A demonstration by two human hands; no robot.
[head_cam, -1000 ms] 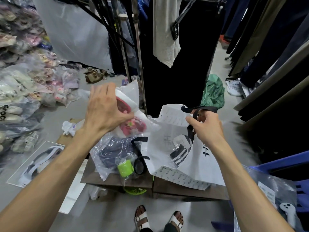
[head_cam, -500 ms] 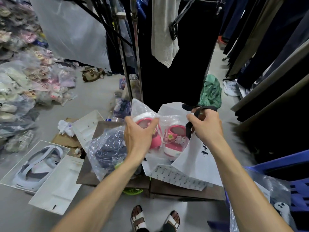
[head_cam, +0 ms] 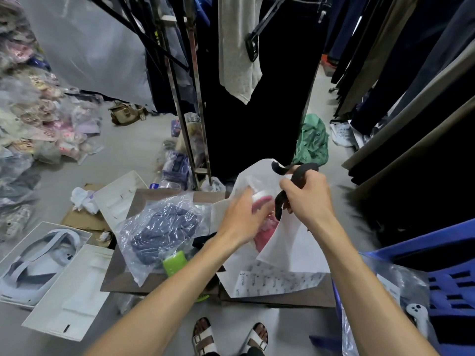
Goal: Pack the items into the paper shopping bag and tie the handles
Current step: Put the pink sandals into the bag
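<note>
A white paper shopping bag [head_cam: 295,250] lies open on a brown cardboard surface [head_cam: 120,276]. My right hand [head_cam: 305,199] grips its black ribbon handle [head_cam: 298,170] and holds the mouth up. My left hand [head_cam: 241,217] holds a clear plastic packet of pink shoes [head_cam: 264,227] partly inside the bag's opening; the packet's lower part is hidden by the bag wall. Left of the bag lies a clear packet with dark blue clothing [head_cam: 162,229], and a lime green item [head_cam: 174,263] sits beside my left forearm.
Clothes racks with dark garments [head_cam: 257,98] stand close behind and to the right. White boxes [head_cam: 69,289] and piles of bagged shoes [head_cam: 38,124] cover the floor on the left. A blue plastic crate [head_cam: 449,278] sits at right. My sandalled feet [head_cam: 228,337] are below.
My left hand has carried the pink shoe packet from the left, rightward and down into the bag's mouth. My right hand has kept hold of the black handle.
</note>
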